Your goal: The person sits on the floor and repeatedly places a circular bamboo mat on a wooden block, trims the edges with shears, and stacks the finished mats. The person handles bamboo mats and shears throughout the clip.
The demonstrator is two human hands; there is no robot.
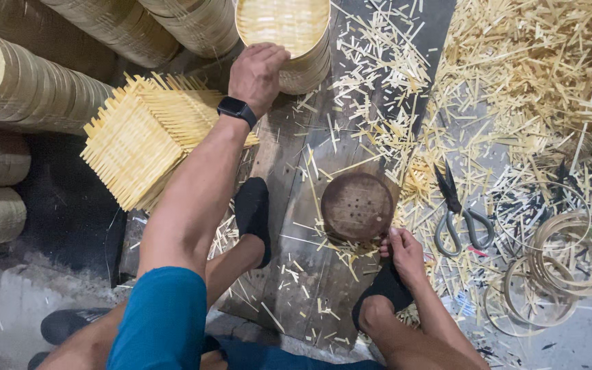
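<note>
Floor workspace here, a dark worn wooden board (289,205) laid flat on the ground with pale bamboo offcuts scattered all over it.

Left hand (258,75) is reaching forward and wrapping over the rim of a round woven bamboo steamer basket (289,34) at the top of the board, fingers curled on its edge. Right hand (402,252) rests loosely curled by the near edge of a dark round wooden disc with small holes (356,205) lying mid-board; can't tell if it actually grips anything.

What could go wrong, as I see it: the basket sits tight against stacked round bamboo baskets (35,82), so pulling it at an angle could nudge those stacks over. Splinters are the big one, though. Bare forearms and feet in black socks (253,212) sit right among sharp slivers. Black iron scissors (457,216) lie with the blades shut just to the right of the disc, close enough to the right hand to catch it on a careless sweep.

Around that: a pile of square woven bamboo mats (138,140) lies under the left arm and sits in the way of dragging the basket straight back. Further right, thin bamboo hoops (570,257) are piled on the floor, and a deep heap of pale bamboo strips (536,62) fills the far corner.
</note>
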